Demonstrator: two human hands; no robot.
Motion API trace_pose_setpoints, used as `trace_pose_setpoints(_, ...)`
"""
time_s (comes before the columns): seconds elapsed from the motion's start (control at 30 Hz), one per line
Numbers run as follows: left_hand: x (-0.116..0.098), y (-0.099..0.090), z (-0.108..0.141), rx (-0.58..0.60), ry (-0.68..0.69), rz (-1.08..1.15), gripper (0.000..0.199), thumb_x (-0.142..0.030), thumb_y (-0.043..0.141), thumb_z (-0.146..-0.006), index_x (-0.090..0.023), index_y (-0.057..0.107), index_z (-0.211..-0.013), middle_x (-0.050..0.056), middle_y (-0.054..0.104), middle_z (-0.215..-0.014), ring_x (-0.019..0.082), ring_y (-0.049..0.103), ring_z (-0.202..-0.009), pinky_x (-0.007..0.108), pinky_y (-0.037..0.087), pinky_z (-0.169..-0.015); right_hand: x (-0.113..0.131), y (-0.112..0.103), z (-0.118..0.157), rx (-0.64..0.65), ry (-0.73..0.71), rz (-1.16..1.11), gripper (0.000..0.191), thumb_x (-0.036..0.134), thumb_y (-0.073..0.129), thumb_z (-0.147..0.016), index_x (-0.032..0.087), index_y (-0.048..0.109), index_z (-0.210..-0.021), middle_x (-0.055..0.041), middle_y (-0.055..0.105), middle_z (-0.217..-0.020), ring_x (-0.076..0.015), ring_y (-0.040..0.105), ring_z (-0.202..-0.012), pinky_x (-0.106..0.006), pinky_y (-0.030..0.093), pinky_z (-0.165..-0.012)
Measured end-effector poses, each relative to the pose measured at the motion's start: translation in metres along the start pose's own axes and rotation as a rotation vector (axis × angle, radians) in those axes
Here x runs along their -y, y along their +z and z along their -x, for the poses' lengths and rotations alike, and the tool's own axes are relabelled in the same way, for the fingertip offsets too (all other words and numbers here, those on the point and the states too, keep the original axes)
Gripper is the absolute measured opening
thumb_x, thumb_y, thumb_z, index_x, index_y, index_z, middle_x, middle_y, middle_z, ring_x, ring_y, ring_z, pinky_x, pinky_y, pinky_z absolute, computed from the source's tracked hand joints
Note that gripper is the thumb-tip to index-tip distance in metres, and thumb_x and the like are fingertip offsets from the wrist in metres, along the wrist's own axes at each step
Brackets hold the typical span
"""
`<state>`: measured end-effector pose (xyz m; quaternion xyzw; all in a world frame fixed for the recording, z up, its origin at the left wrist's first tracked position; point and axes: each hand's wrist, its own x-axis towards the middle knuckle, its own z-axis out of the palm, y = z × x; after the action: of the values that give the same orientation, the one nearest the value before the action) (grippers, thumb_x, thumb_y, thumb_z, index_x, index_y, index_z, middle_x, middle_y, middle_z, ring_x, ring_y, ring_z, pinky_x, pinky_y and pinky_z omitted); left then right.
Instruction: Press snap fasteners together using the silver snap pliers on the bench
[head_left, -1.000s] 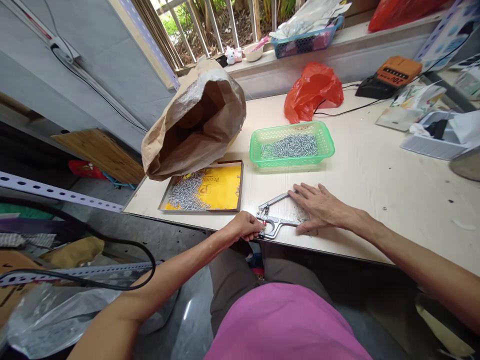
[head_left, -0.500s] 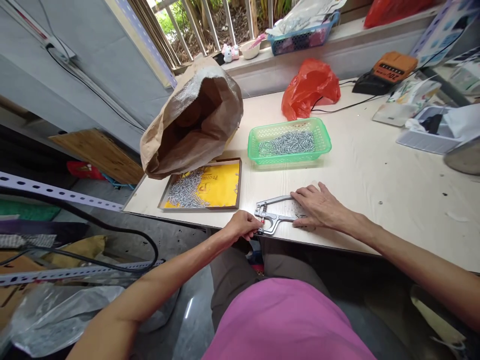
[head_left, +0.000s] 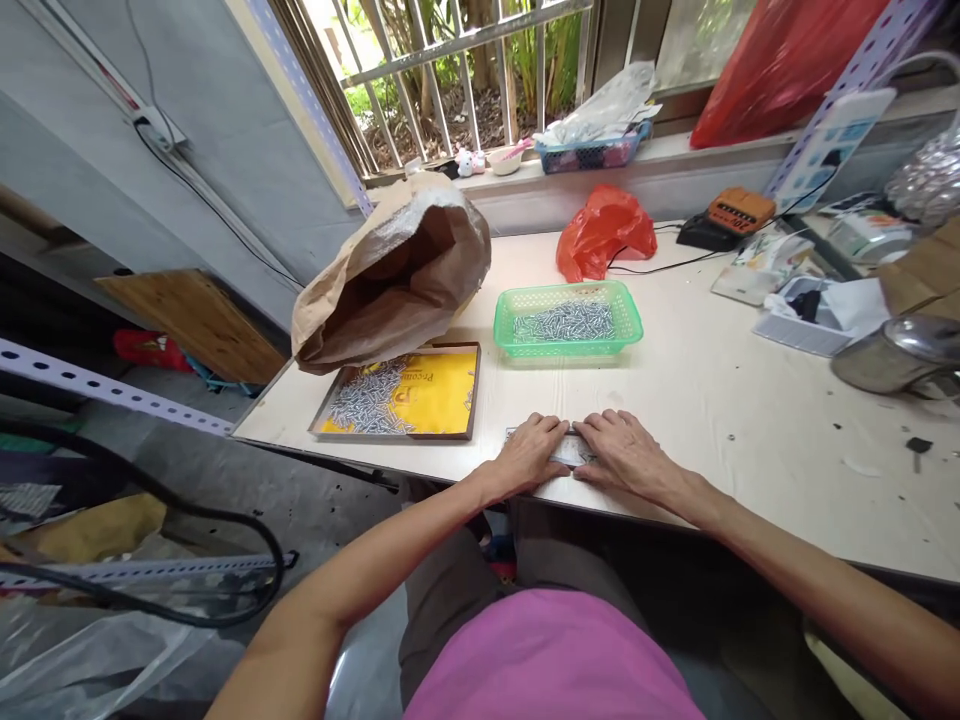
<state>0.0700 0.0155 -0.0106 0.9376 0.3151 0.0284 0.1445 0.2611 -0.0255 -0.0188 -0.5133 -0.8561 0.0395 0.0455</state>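
Silver metal pliers with two long handles lie on the table near its front edge, mostly hidden under my hands. My left hand is wrapped over their head end, fingers pressed down. My right hand grips the handles from the other side, its fingertips close to those of the left. Beyond them stands a green plastic basket with many small silver metal pieces inside. To the left, a shallow box with a yellow bottom holds more such pieces.
A large open paper bag leans over the box's back edge. Behind the basket lie a red plastic bag and an orange-and-black battery on a charger. A grey tray and a metal pot are at the right.
My left hand has moved from pinching a small red-tipped piece at the pliers' jaw to lying over the tool. My right hand has closed on the handles. The view has tilted up.
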Motion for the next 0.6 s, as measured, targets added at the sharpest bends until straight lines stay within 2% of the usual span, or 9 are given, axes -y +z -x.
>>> trace_pose_setpoints(0.17, 0.010, -0.005, -0.006, 0.033, 0.024, -0.026, 0.058, -0.046, 0.071, -0.073, -0.016, 0.050, -0.117, 0.011, 0.056, -0.108, 0.026, 0.048, -0.100, 0.038, 0.044, -0.085, -0.002, 0.000, -0.001, 0.046, 0.043, -0.033, 0.054, 0.044, 0.069, -0.072, 0.016, 0.053, -0.116, -0.0124, 0.058, -0.108, -0.0274, 0.052, -0.096, -0.037, 0.042, -0.074)
trace_pose_setpoints(0.23, 0.011, -0.007, -0.006, 0.040, 0.038, -0.006, 0.052, -0.045, 0.071, -0.073, -0.016, 0.054, -0.113, 0.010, 0.057, -0.104, 0.025, 0.048, -0.097, 0.037, 0.043, -0.083, -0.001, 0.000, -0.001, 0.041, 0.058, -0.034, 0.044, 0.041, 0.068, -0.074, 0.016, 0.056, -0.108, -0.0110, 0.059, -0.102, -0.0268, 0.052, -0.093, -0.037, 0.042, -0.074)
trace_pose_setpoints(0.37, 0.011, -0.001, -0.002, 0.008, 0.008, 0.089, 0.026, -0.034, 0.066, -0.081, -0.016, 0.061, -0.099, 0.007, 0.057, -0.093, 0.022, 0.047, -0.092, 0.033, 0.041, -0.081, 0.007, 0.000, 0.000, -0.014, 0.024, -0.084, 0.011, 0.028, 0.057, -0.085, 0.018, 0.059, -0.090, -0.0076, 0.060, -0.090, -0.0214, 0.053, -0.087, -0.034, 0.042, -0.075)
trace_pose_setpoints(0.4, 0.010, 0.001, -0.001, 0.001, -0.002, 0.107, 0.020, -0.032, 0.063, -0.083, -0.016, 0.062, -0.096, 0.006, 0.057, -0.091, 0.021, 0.047, -0.091, 0.033, 0.041, -0.080, 0.009, 0.001, 0.001, -0.024, 0.019, -0.103, 0.009, 0.025, 0.054, -0.088, 0.018, 0.058, -0.086, -0.0067, 0.060, -0.087, -0.0201, 0.053, -0.085, -0.032, 0.041, -0.074)
trace_pose_setpoints(0.5, 0.008, 0.004, 0.000, 0.006, -0.017, 0.125, 0.013, -0.029, 0.058, -0.087, -0.016, 0.063, -0.088, 0.006, 0.057, -0.088, 0.021, 0.048, -0.090, 0.033, 0.041, -0.079, 0.015, 0.005, 0.003, -0.040, 0.032, -0.133, 0.015, 0.022, 0.048, -0.091, 0.019, 0.057, -0.080, -0.0053, 0.059, -0.081, -0.0185, 0.054, -0.081, -0.031, 0.041, -0.073)
trace_pose_setpoints(0.6, 0.007, 0.004, 0.000, 0.019, -0.029, 0.107, 0.014, -0.028, 0.057, -0.088, -0.016, 0.063, -0.088, 0.006, 0.058, -0.089, 0.021, 0.049, -0.093, 0.034, 0.043, -0.080, 0.015, 0.006, 0.005, -0.057, 0.042, -0.156, 0.016, 0.023, 0.046, -0.092, 0.019, 0.059, -0.083, -0.0058, 0.059, -0.082, -0.0195, 0.054, -0.082, -0.032, 0.042, -0.074)
